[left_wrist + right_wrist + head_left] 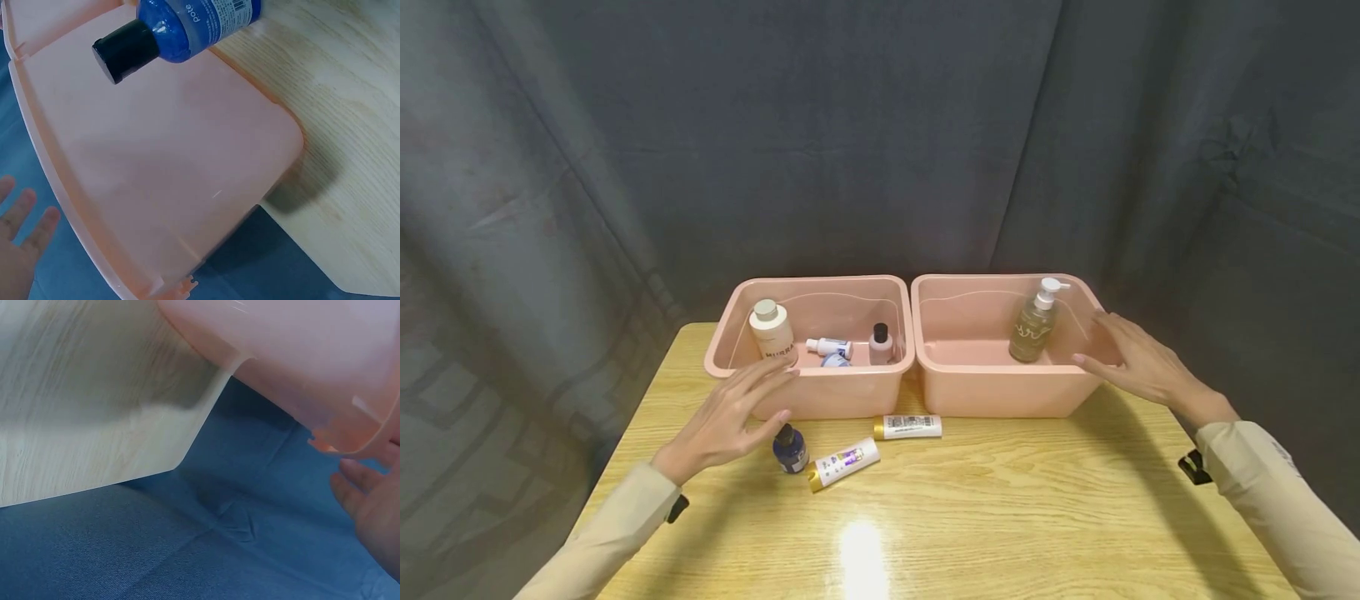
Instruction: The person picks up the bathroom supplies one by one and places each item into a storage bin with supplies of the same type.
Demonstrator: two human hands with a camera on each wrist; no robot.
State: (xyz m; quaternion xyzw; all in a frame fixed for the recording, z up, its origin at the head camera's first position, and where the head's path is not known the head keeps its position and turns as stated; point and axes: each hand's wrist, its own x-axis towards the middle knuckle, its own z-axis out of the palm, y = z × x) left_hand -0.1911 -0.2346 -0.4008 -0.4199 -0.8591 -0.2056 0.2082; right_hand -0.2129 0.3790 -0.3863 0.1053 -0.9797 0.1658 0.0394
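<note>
My left hand (730, 417) hovers by the front of the left pink bin (827, 396), its fingers extended and holding nothing. Just beyond its thumb stands a dark blue bottle with a black cap (791, 450); the left wrist view shows this blue bottle (181, 28) close up. At the right pink bin (1000, 392), my right hand (1138, 362) is by the right end of the rim with fingers spread. The right wrist view has those fingers (359, 487) beside the rim; whether they touch it is unclear. Inside that bin is a greenish pump bottle (1032, 329).
The left bin holds a white bottle (772, 332), a small white tube (829, 347), a blue-and-white item (835, 360) partly hidden, and a black-capped bottle (881, 344). Two gold-capped white tubes (846, 463) lie on the wooden table (1000, 500). A dark curtain (850, 150) hangs behind.
</note>
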